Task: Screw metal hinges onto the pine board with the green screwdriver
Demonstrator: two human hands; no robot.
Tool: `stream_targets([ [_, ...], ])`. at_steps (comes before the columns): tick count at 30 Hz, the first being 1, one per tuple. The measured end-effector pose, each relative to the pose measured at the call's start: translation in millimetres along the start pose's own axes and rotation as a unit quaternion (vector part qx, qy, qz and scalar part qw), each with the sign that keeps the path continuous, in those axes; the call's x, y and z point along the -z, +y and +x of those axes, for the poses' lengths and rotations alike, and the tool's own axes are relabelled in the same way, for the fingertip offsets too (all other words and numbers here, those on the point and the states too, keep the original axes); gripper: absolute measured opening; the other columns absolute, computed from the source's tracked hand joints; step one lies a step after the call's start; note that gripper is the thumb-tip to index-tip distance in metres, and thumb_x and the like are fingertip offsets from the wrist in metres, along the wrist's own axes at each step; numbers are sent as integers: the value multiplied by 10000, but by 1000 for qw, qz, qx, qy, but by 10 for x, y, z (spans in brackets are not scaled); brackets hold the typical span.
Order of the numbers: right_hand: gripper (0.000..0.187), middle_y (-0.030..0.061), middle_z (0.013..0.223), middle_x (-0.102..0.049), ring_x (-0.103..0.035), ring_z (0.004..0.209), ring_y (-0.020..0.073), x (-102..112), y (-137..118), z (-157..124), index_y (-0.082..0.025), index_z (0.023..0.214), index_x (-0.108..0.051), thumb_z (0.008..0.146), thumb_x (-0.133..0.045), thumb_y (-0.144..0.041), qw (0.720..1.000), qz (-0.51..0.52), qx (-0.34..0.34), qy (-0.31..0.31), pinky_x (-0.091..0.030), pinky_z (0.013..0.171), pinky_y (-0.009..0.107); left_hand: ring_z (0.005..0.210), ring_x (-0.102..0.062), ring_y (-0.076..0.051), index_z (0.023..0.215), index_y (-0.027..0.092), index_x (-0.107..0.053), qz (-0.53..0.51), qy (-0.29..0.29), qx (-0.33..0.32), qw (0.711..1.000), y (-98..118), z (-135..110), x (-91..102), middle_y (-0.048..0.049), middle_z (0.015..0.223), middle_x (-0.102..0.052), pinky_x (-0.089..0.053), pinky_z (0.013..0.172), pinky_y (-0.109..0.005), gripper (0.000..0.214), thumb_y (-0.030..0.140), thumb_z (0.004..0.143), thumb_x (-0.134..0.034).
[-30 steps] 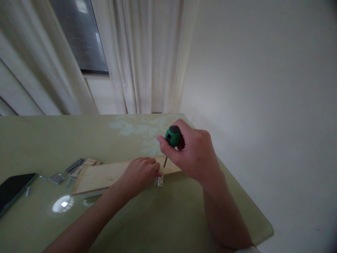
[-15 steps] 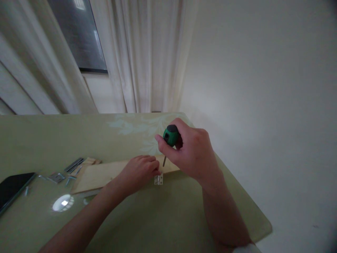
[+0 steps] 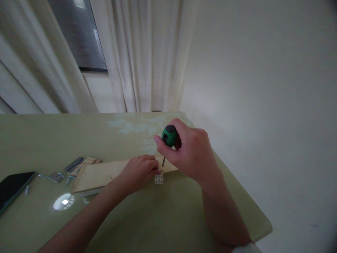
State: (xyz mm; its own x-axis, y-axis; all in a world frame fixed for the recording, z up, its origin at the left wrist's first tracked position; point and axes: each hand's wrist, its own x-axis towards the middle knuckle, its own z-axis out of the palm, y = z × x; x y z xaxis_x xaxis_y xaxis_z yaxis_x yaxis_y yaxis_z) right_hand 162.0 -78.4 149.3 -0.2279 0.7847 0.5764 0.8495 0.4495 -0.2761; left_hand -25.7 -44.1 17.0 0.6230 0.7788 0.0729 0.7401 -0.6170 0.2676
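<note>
My right hand (image 3: pixel 188 151) is closed around the green and black handle of a screwdriver (image 3: pixel 169 136). Its thin shaft points down, and the tip is just above a small metal hinge (image 3: pixel 159 178). The hinge sits at the near edge of a pale wooden board (image 3: pixel 97 173), with one leaf sticking out past that edge. My left hand (image 3: pixel 142 170) rests on the board, its curled fingertips pressed together at the hinge's upper left. Part of the hinge and the middle of the board are hidden under that hand. I cannot make out a screw beneath the tip.
Left of the board lie another hinge (image 3: pixel 56 176), loose screws (image 3: pixel 68 180), dark metal strips (image 3: pixel 74 164) and small wood pieces (image 3: pixel 89 161). A black phone (image 3: pixel 14 186) is at the far left. The green table (image 3: pixel 244 207) ends at a white wall on the right.
The screwdriver handle and my right hand have shifted very slightly left. My left hand stays at the hinge, almost unmoved.
</note>
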Motion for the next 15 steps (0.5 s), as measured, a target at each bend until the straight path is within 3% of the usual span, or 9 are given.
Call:
stream_targets([
  [6,315,-28,660,-632,-531,555,134,-3,-1,-3,-228,897,-624,956,-650,-536,1000,4,-4,1,-350,600,268,944,-729,-233,972,234,-785,-58,-6,-25,998,2,-5,30,-42,1011,-796,-486,798,-306,188,131,966,-628],
  [12,309,-28,661,-633,-534,559,133,-15,5,-8,-226,898,-623,954,-660,-528,1000,6,6,1,-346,600,264,915,-726,-265,926,198,-755,-31,7,11,999,1,14,-23,-76,951,-772,-483,754,-324,175,316,1005,-652],
  [15,316,-32,651,-623,-520,544,127,-26,13,-7,-225,888,-618,951,-663,-531,1000,14,10,9,-335,586,262,933,-728,-261,960,200,-753,-47,9,9,999,-15,11,-63,-71,969,-773,-487,776,-328,168,312,1010,-638],
])
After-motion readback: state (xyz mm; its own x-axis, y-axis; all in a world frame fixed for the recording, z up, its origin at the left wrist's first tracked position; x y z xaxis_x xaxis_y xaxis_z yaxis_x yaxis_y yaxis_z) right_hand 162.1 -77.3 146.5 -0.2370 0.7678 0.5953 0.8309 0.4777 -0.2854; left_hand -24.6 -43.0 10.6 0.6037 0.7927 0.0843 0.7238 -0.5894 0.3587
